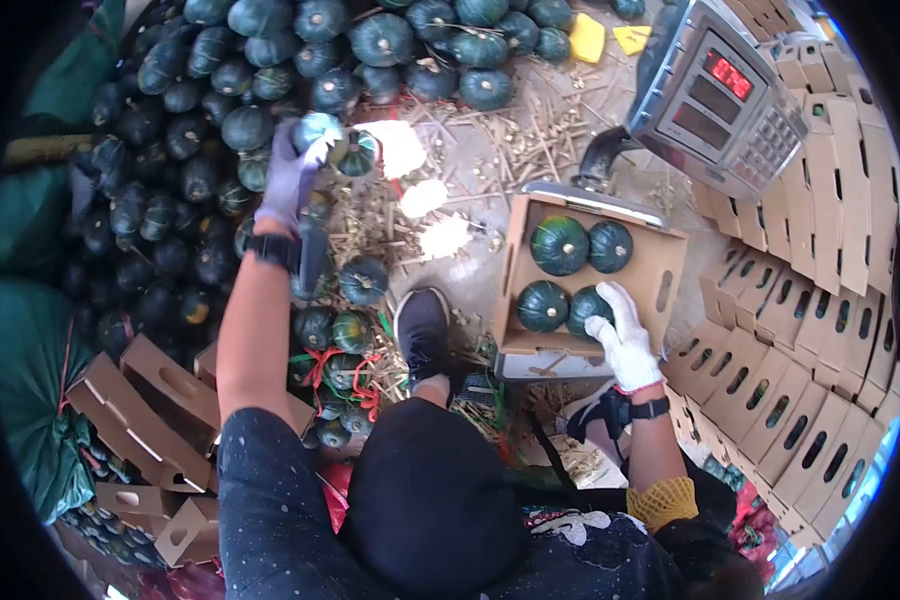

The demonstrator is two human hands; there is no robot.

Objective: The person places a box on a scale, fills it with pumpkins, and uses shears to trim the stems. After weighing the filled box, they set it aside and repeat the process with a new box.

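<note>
My left hand (284, 175), in a purple glove, is at the right edge of the heap of dark green squashes (200, 180), its fingers round a squash (318, 134). My right hand (625, 335), in a white glove, has its fingers on the lower right squash (587, 309) inside an open cardboard box (662, 285). Three other squashes are in the box: upper left (559, 245), upper right (611, 246) and lower left (543, 306). The box rests on a scale platform (530, 367).
The scale's display (715, 100) with red digits stands at the upper right. Stacked cardboard boxes (780, 390) line the right side. Empty boxes (145, 415) and a green sack (35, 380) lie at the left. Dry stems (545, 130) litter the floor.
</note>
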